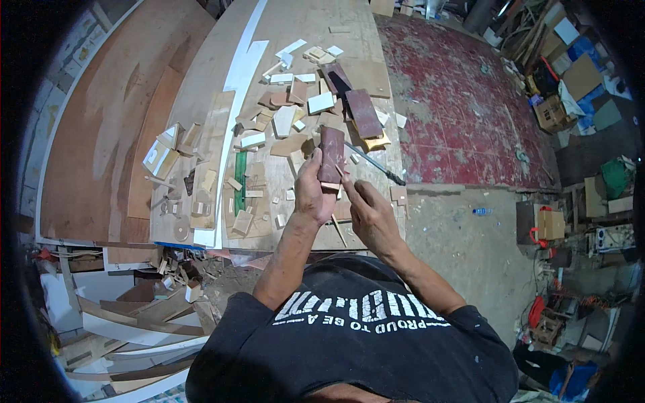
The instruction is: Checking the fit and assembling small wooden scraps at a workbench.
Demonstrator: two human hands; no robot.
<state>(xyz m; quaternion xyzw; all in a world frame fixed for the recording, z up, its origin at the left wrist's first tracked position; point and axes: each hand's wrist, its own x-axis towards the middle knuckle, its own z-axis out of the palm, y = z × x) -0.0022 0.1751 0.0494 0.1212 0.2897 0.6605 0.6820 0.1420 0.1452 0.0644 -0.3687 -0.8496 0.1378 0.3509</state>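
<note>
My left hand (311, 191) is wrapped round a maroon-faced wooden block (332, 151), held upright over the near part of the workbench. Pale bare wood shows at the block's lower end. Pinched in my right hand (369, 213) is a small thin wooden stick (339, 169), its tip against or just in front of the block's face; contact is hard to tell. Just beyond lies a larger maroon piece (363, 113), with another dark maroon piece (334, 75) behind it. A thin grey rod with a black end (376, 164) rests to the right of the block.
Wood offcuts (283, 121) and white-faced pieces (321, 103) litter the workbench (201, 74). A green strip (240, 181) lies left of my hands, near small wooden parts (242, 221). A large brown board (101, 134) flanks the left side. Red floor covering (463, 114) spreads beyond the right edge.
</note>
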